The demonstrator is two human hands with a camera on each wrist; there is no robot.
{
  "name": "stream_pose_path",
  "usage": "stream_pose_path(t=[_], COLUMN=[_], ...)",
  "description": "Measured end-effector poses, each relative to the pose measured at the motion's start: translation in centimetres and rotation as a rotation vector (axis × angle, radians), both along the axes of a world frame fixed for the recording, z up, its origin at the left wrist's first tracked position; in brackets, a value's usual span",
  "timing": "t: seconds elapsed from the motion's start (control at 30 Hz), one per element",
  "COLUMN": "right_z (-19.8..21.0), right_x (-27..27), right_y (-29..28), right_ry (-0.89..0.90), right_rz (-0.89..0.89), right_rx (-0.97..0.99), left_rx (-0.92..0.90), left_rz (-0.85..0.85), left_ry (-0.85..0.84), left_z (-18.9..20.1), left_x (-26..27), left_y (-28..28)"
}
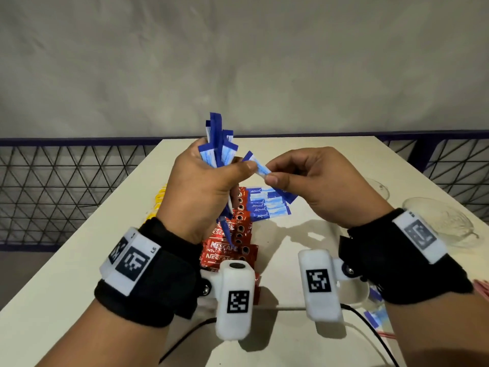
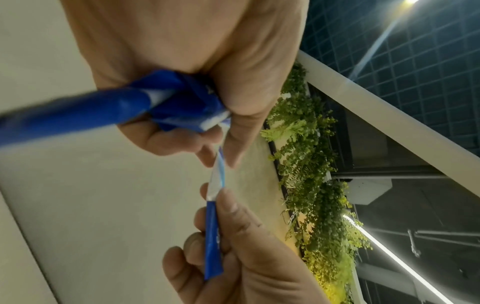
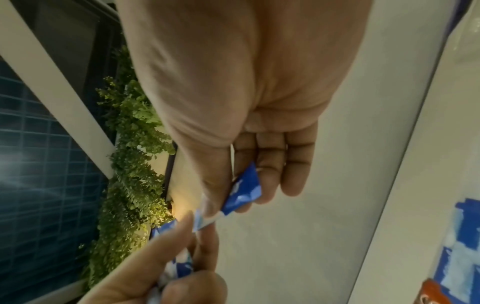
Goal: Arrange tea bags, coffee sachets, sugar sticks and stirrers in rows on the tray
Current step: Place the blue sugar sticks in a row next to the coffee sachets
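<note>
While left hand (image 1: 209,186) grips sugar sticks (image 1: 218,144), glass bowls (image 1: 439,221) sit empty.

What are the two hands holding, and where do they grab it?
The left hand grips a bundle of blue sugar sticks around its middle. The right hand pinches one single sugar stick near its middle, between thumb and forefinger.

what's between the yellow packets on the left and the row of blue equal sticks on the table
In the head view, a column of red Nescafe sachets lies between the yellow packets and the laid-out Equal sticks; the left hand hides part of it.
</note>
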State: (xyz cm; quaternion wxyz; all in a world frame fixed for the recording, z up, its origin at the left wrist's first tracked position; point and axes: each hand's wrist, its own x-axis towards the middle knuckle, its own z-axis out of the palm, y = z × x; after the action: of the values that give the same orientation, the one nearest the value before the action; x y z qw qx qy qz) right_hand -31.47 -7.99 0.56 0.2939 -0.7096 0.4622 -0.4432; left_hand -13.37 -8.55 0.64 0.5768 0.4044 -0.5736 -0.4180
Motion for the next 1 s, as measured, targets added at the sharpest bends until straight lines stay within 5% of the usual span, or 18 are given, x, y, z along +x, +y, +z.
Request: stream_pose_path(t=[0.27,0.43,0.67,1.0], right_z=[0.0,-1.0,-2.6,-3.7], right_x=[-0.4,-0.8,0.7,0.9], right_y=[0.0,-1.2,-5.4,-7.3], right_ry=[0.113,0.539,0.974,1.048], right_rz=[-0.056,-0.16,-0.075,-0.038], right_rx=[-0.032,0.014,0.107,0.224], left_rx=[0.017,0.012,0.007,-0.008], left_rz=[0.028,0.099,0.072,0.061], left_ry=[-0.064,0.043,0.092,0.12], left_z=[0.4,1.3,1.6,2.1], left_x=[0.3,1.4,1.5,1.9], left_y=[0.0,-0.3,-0.1,-0.1])
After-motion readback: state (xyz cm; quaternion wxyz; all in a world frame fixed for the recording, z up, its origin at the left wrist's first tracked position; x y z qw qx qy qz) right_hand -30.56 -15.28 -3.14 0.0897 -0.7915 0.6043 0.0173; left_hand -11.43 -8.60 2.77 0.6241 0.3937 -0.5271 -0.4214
